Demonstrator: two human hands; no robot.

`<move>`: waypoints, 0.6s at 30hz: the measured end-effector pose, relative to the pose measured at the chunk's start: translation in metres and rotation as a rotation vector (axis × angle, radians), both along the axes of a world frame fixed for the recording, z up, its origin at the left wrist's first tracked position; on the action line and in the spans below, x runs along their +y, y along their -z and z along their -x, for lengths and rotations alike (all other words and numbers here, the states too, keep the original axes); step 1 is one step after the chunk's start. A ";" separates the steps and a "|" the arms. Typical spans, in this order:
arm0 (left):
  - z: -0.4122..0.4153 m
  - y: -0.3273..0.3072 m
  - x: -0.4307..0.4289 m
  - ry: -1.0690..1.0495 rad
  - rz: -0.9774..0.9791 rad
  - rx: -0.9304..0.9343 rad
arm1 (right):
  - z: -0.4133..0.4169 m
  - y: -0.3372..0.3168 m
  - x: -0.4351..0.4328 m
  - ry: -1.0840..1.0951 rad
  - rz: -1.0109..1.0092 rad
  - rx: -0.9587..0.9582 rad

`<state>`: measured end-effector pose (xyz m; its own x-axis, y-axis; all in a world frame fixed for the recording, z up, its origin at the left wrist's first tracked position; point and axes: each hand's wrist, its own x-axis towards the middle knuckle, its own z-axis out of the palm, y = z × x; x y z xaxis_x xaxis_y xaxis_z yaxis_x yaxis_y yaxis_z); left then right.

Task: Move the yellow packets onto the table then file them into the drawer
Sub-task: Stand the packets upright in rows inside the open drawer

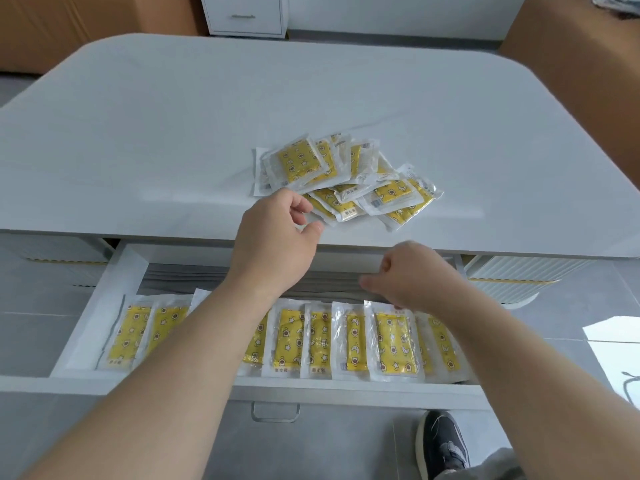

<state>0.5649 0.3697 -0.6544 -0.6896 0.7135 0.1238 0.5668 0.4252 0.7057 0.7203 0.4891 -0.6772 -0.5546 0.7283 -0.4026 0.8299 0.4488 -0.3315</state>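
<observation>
A loose pile of yellow packets (349,178) in clear wrappers lies on the grey table (173,133) near its front edge. My left hand (277,233) reaches to the pile's near left corner, and its thumb and curled fingers pinch the clear edge of a packet (323,207). Below the table edge the white drawer (104,306) stands pulled out, with a row of several yellow packets (391,341) lined up side by side. My right hand (415,275) hovers over the row's right part, slightly blurred, fingers loosely curled with their tips at a packet's top edge.
The drawer's metal handle (275,412) hangs at its front. My dark shoe (441,445) stands on the grey tiled floor below right. A white cabinet (242,15) and brown cardboard boxes (571,57) stand beyond the table.
</observation>
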 end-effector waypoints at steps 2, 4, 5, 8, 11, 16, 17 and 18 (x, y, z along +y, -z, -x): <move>0.002 0.001 0.004 0.018 0.011 0.098 | 0.006 -0.015 0.000 0.095 -0.032 0.248; 0.004 0.002 0.009 0.042 0.034 0.195 | 0.014 -0.022 0.003 0.214 -0.010 0.480; 0.006 0.003 0.012 0.057 0.049 0.233 | 0.019 -0.024 0.005 0.262 0.014 0.575; 0.009 0.003 0.020 0.106 0.107 0.274 | 0.032 -0.024 0.017 0.381 0.088 0.805; 0.013 0.008 0.027 0.130 0.203 0.282 | 0.041 -0.022 0.027 0.468 0.177 0.895; 0.022 0.018 0.037 0.163 0.347 0.300 | 0.052 -0.024 0.031 0.516 0.282 0.907; 0.022 0.018 0.039 0.165 0.342 0.302 | 0.053 -0.026 0.030 0.519 0.305 0.910; 0.023 0.018 0.039 0.161 0.324 0.310 | 0.055 -0.028 0.030 0.522 0.326 0.911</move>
<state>0.5421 0.4091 -0.6728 -0.5328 0.8441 0.0598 0.8064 0.4850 0.3385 0.6654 0.5187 -0.6493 -0.3961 0.8928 -0.2145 0.2758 -0.1071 -0.9552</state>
